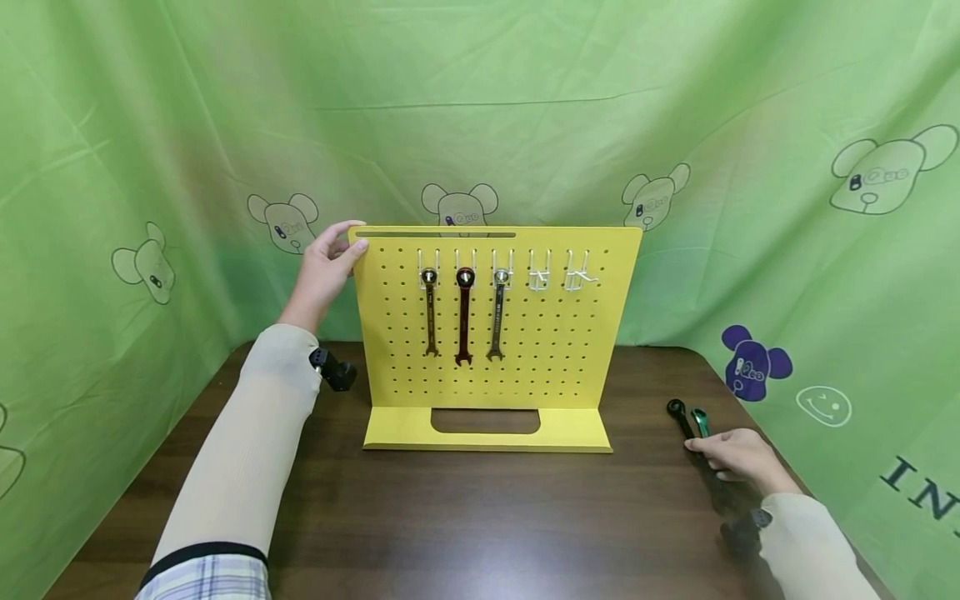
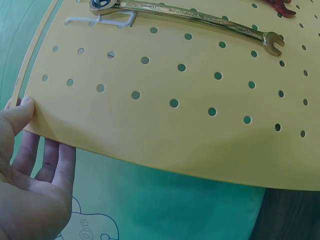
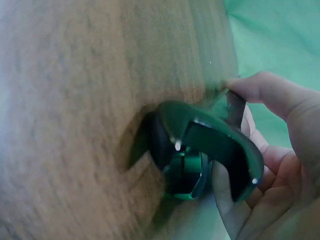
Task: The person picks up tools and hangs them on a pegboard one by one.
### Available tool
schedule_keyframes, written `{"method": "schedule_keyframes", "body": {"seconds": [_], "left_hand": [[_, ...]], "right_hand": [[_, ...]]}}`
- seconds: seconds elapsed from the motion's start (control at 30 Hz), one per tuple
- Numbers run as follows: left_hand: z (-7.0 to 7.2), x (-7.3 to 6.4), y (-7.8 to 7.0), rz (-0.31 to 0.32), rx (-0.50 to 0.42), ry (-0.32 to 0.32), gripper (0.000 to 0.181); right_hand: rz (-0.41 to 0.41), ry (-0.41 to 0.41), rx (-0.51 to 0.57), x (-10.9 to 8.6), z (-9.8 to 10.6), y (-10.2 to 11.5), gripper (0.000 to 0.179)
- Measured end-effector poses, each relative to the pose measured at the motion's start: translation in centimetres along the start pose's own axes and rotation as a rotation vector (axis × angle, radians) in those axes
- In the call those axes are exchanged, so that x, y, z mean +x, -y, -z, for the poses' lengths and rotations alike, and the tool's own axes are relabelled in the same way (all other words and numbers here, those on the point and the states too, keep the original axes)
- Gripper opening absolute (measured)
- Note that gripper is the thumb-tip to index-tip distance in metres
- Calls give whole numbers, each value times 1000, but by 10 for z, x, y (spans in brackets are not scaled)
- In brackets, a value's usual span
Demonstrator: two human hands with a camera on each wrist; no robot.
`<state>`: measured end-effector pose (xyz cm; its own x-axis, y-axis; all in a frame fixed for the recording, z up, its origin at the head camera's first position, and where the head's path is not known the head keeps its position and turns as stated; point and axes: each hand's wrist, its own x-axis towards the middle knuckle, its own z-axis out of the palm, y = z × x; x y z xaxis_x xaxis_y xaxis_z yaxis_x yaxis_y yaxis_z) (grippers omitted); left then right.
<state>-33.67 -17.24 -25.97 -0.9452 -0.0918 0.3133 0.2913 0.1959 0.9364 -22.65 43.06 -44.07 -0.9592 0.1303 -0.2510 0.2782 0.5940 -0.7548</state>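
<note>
My left hand (image 1: 327, 271) grips the upper left corner of the yellow pegboard (image 1: 487, 383), thumb on the front face and fingers behind it. At the right of the table my right hand (image 1: 738, 456) pinches a black wrench (image 1: 679, 415) between thumb and fingers. A green wrench (image 1: 701, 422) lies close beside it, its lower part hidden by the hand. In the right wrist view the open end of a dark wrench (image 3: 172, 112) looms near the camera. Three wrenches hang on the board: a gold-toned one (image 1: 431, 312), a dark red one (image 1: 464, 317) and a silver one (image 1: 498, 317).
Two white hooks (image 1: 538, 271) on the board's right side hold nothing. The pegboard stands on its yellow base (image 1: 405, 427) on a dark wood table (image 1: 480, 517). Green curtains (image 1: 480, 108) with printed bear heads surround the table at the back and sides.
</note>
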Motion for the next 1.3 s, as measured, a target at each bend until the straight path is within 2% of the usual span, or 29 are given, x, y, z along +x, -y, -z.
{"method": "schedule_keyframes", "body": {"seconds": [0.27,0.5,0.9,1.3], "left_hand": [[0,1,2,-4,14,-1,42],[0,2,1,-6,9,1,42],[0,1,2,-14,12,0,41],[0,2,2,-5,3,0,42]], "right_hand": [[38,14,4,2,0,-1,31],[39,21,-4,4,0,-2,33],[74,19,-26,-1,0,2,37],[164,21,62,-14,0,27,37]]}}
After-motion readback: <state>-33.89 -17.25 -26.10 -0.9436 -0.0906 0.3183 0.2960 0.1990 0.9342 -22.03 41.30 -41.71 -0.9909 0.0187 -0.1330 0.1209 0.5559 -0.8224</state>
